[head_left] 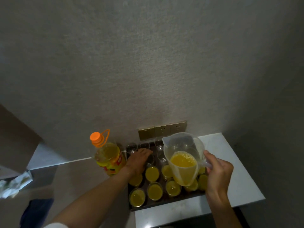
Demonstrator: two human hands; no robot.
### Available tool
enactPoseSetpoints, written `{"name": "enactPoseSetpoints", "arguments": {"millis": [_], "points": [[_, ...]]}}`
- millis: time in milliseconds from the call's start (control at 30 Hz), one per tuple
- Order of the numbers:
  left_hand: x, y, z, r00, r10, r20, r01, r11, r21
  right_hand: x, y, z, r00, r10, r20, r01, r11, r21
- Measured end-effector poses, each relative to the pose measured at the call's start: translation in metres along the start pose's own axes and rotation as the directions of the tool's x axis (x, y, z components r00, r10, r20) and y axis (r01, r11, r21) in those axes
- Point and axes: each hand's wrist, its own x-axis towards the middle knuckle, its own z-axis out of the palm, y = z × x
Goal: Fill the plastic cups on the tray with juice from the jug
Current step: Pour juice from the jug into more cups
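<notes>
Over the tray (166, 205), the right hand (218, 171) curls its fingers round the handle of the jug (182, 159), held upright, spout toward the wall, juice low inside. Left hand (139, 159) lies flat, fingers extended, apparently touching an empty cup (150, 159); filled cups (152, 173) stand nearer.

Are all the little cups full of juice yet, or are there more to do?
Not yet. The near cups on the tray already hold yellow juice. The right hand holds the jug, with some juice left inside. The left hand rests at an empty cup. The clear cups by the wall are still empty.
</notes>
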Motion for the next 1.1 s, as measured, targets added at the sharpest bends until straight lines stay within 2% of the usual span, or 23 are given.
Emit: {"name": "enactPoseSetpoints", "arguments": {"millis": [100,233,467,633,767,900,1000,1100], "points": [[0.004,-0.001,0.002,0.999,-0.002,0.054,0.0,0.999,0.044,0.002,0.002,-0.001,1.0,0.015,-0.023,-0.016,1.0,-0.001],[0.006,0.004,0.0,0.999,-0.002,0.041,0.0,0.999,0.051,0.004,0.002,-0.003,0.999,0.044,-0.024,-0.044,0.999,0.002],[-0.003,0.014,-0.012,0.997,-0.074,-0.012,0.071,0.985,-0.159,0.008,0.003,-0.001,0.998,0.061,-0.003,-0.061,0.998,-0.007],[-0.024,0.016,-0.021,0.982,-0.12,-0.147,0.06,0.932,-0.356,0.008,0.002,0.006,0.999,0.047,0.019,-0.046,0.999,-0.024],[-0.044,0.023,-0.027,0.925,-0.206,-0.32,0.008,0.851,-0.526,0.005,-0.001,0.014,0.999,0.029,0.028,-0.029,0.999,-0.022],[-0.062,0.037,-0.044,0.831,-0.358,-0.425,0.021,0.784,-0.62,0.001,0.001,0.019,0.999,0.032,0.043,-0.032,0.999,-0.005],[-0.073,0.045,-0.055,0.766,-0.467,-0.442,0.021,0.704,-0.709,-0.002,-0.003,0.021,0.998,0.026,0.063,-0.026,1.0,-0.011],[-0.083,0.048,-0.059,0.737,-0.527,-0.423,-0.021,0.607,-0.794,-0.001,-0.012,0.021,0.996,-0.012,0.086,0.012,1.0,-0.002]]}}
